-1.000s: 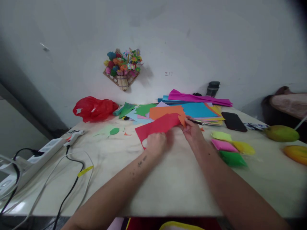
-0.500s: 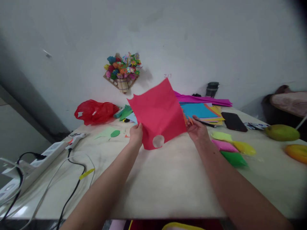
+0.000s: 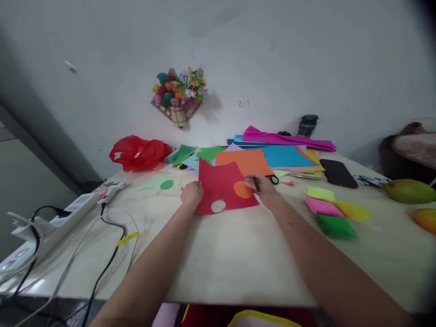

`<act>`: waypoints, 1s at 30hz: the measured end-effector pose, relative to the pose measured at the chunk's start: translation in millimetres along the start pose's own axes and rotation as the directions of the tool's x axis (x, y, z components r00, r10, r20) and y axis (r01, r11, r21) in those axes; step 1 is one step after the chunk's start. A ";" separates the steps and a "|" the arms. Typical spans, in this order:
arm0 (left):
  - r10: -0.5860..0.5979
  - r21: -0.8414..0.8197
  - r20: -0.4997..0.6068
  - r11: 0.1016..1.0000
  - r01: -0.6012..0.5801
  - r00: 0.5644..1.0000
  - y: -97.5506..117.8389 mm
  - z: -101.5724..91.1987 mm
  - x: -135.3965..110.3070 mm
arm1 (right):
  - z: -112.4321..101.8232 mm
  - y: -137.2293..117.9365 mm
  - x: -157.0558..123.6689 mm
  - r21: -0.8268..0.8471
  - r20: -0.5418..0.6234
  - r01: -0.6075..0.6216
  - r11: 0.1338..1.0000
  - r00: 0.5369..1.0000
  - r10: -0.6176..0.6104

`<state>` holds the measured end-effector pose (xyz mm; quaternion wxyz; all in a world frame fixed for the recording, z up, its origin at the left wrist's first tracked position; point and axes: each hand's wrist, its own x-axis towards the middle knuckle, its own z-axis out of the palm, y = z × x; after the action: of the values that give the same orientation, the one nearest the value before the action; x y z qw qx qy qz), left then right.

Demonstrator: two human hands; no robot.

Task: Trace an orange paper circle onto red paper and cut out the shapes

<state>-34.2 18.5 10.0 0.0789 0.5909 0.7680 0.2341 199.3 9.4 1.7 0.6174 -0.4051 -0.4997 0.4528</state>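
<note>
A red sheet of paper (image 3: 220, 184) lies low over the table, with notches along its far edge and a round hole near its front edge. My left hand (image 3: 192, 194) is closed on the sheet's left edge. Over its right part sits an orange paper circle (image 3: 243, 190), pinched in the fingers of my right hand (image 3: 264, 190). A dark pen (image 3: 256, 185) is also held in that hand. Just beyond are an orange sheet (image 3: 238, 160) and the black handle of scissors (image 3: 273, 179), partly covered by paper.
Coloured sheets (image 3: 289, 157) are stacked at the back, with a phone (image 3: 338, 173) beside them. Clay packets (image 3: 335, 226) and mangoes (image 3: 410, 190) lie right. Left are a red plastic bag (image 3: 138, 153), a green paper oval (image 3: 166, 184), a glue gun (image 3: 111, 193) and a power strip (image 3: 76, 210).
The red sheet has come down from a raised, tilted pose toward the table. My right hand has moved left, and the orange circle now shows in front of the sheet.
</note>
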 end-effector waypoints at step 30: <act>0.745 -0.122 0.364 0.633 -0.764 0.559 6.8 13.5 -12.4 | 19.5 39.2 -0.7 -0.397 0.055 0.088 0.914 0.996 -0.072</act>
<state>-19.4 11.7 -0.7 0.1039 0.8973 0.4156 0.1064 174.0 19.9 -32.4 0.5301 -0.4926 -0.6096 0.3235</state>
